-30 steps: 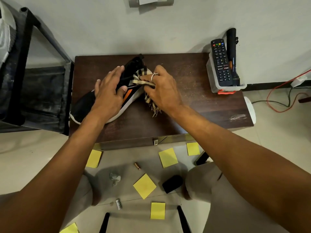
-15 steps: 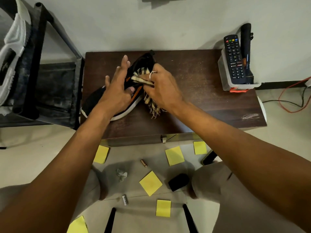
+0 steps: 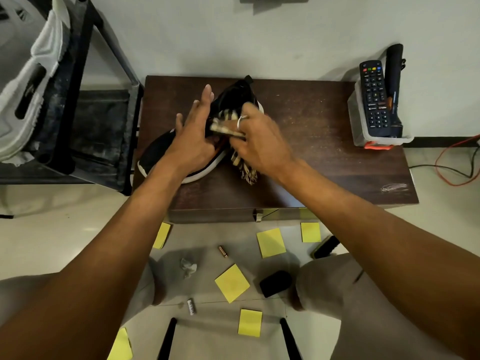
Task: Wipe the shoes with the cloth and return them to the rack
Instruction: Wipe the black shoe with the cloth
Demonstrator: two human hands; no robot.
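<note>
Left fingers (image 3: 205, 99) now straighter over shoe (image 3: 155, 158), cloth (image 3: 220, 125) gripped in right fingers (image 3: 251, 113)

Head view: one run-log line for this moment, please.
step: wiping | right hand: grips cloth on shoe | left hand: rests on shoe | shoe: on table

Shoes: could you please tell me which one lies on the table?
The black shoe, on the table; the white shoe sits on the rack at left.
</note>
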